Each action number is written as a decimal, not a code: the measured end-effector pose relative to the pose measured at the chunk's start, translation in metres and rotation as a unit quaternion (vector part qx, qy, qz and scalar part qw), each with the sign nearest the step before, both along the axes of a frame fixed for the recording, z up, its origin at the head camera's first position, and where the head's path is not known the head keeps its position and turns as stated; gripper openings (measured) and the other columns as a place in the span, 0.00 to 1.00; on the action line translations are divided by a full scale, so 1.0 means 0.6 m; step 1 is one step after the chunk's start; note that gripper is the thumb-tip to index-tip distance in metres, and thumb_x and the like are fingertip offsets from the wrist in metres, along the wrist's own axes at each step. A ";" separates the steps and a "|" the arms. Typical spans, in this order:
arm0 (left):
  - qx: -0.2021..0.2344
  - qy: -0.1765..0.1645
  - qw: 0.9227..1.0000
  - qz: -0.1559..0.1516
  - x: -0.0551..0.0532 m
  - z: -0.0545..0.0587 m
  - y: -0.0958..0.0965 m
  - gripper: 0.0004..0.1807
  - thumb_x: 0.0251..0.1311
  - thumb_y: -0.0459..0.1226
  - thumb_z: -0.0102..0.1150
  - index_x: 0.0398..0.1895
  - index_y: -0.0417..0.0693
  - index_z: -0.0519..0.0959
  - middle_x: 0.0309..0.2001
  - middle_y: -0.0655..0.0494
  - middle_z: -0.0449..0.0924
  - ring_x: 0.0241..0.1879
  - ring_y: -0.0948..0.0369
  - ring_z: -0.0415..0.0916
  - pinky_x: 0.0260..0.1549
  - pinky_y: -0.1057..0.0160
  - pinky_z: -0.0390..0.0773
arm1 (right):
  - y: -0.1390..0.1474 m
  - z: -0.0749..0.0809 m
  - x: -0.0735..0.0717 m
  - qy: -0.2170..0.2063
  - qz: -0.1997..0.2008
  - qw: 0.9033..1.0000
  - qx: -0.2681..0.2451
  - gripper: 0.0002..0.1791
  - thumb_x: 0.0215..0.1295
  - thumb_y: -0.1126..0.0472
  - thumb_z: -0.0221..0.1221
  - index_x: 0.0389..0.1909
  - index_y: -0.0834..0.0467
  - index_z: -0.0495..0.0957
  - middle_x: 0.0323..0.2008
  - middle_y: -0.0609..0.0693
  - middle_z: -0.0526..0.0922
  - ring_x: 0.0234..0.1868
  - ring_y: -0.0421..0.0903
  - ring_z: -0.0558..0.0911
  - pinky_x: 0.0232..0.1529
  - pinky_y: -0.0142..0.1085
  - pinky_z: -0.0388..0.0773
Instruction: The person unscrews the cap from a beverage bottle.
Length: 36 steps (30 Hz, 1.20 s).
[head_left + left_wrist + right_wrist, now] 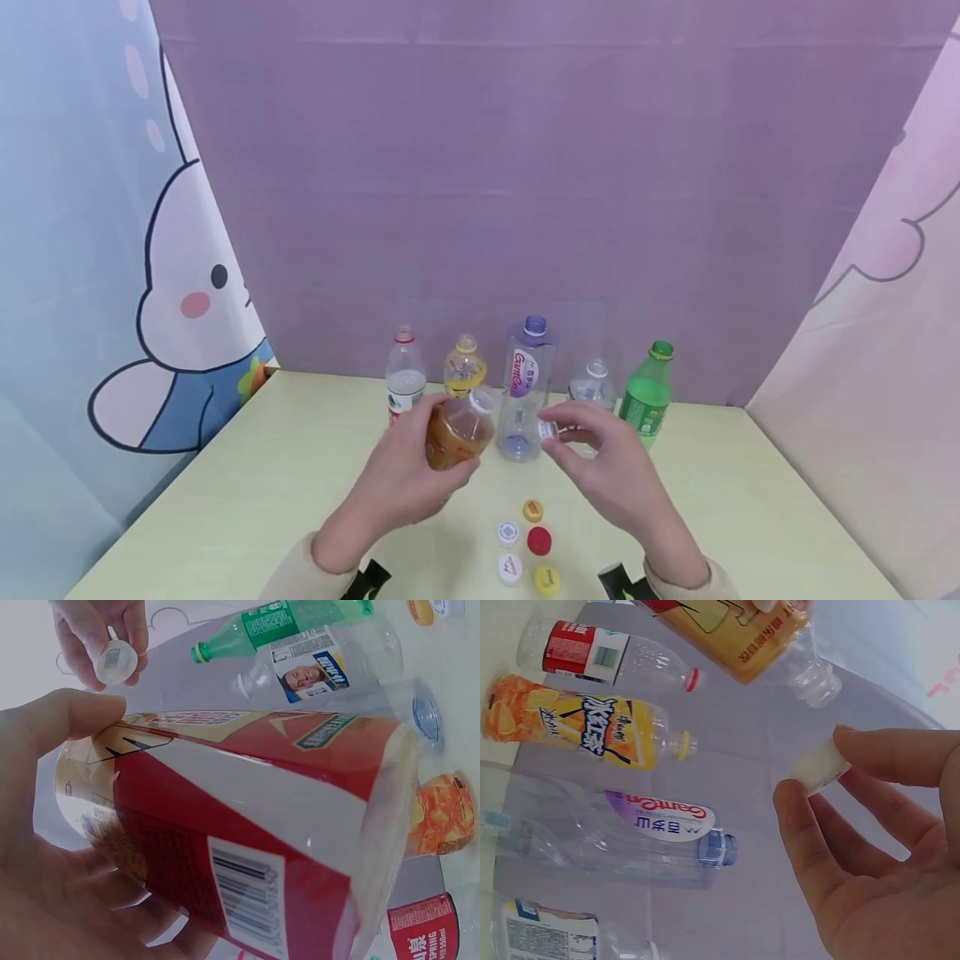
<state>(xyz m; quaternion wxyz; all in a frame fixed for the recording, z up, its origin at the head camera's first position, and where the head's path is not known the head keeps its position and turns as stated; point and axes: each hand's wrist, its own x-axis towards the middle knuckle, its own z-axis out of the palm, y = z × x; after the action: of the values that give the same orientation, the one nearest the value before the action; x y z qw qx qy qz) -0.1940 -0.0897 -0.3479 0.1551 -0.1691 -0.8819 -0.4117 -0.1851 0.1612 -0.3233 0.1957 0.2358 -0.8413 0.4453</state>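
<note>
My left hand grips a plastic bottle with a red and gold label, tilted with its uncapped mouth toward the right. Between thumb and fingers, my right hand pinches a white bottle cap, held a short way to the right of that mouth and apart from it. The left wrist view shows the cap's round face toward the bottle. Below the hands, several loose caps lie on the table, among them a red cap and a yellow cap.
Behind the hands stand a clear bottle with a red neck ring, a yellow-labelled bottle, a tall bluish bottle, a clear bottle and a green bottle. A purple backdrop rises at the table's far edge.
</note>
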 end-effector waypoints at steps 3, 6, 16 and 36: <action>0.011 -0.001 1.000 -0.001 -0.005 0.000 -0.004 0.41 0.50 0.42 0.78 0.67 0.51 0.68 0.56 0.57 0.78 0.52 0.57 0.78 0.51 0.49 0.82 | -0.001 -0.007 -0.004 -0.010 0.001 1.000 -0.006 0.15 0.60 0.71 0.69 0.48 0.57 0.86 0.47 0.48 0.85 0.44 0.44 0.85 0.49 0.36 0.84; 0.021 -0.010 1.000 -0.001 -0.008 -0.001 -0.008 0.41 0.51 0.42 0.78 0.68 0.51 0.68 0.57 0.58 0.78 0.53 0.56 0.78 0.52 0.50 0.82 | 0.000 -0.020 -0.011 -0.021 0.006 1.000 0.005 0.15 0.60 0.71 0.69 0.48 0.57 0.86 0.46 0.48 0.85 0.44 0.44 0.85 0.48 0.37 0.84; 0.057 -0.036 0.998 0.019 -0.034 -0.023 -0.048 0.42 0.54 0.40 0.76 0.70 0.50 0.63 0.60 0.51 0.76 0.54 0.53 0.77 0.53 0.49 0.81 | 0.011 -0.069 -0.032 -0.051 0.033 0.996 0.070 0.15 0.61 0.74 0.65 0.48 0.59 0.85 0.46 0.50 0.86 0.46 0.49 0.84 0.46 0.35 0.84; 0.094 -0.027 0.991 0.090 -0.084 -0.038 -0.128 0.43 0.64 0.43 0.69 0.74 0.44 0.54 0.65 0.41 0.67 0.63 0.43 0.70 0.58 0.40 0.77 | -0.029 -0.135 -0.076 -0.165 0.069 0.968 0.175 0.13 0.61 0.68 0.67 0.48 0.61 0.83 0.39 0.46 0.83 0.41 0.43 0.81 0.43 0.39 0.82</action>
<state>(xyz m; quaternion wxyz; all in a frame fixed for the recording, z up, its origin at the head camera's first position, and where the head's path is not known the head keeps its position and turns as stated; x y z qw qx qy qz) -0.2446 -0.1663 -0.3709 0.1828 -0.0623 -0.8548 -0.4817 -0.2309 0.1439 -0.4043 -0.0212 0.2476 -0.9085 0.3359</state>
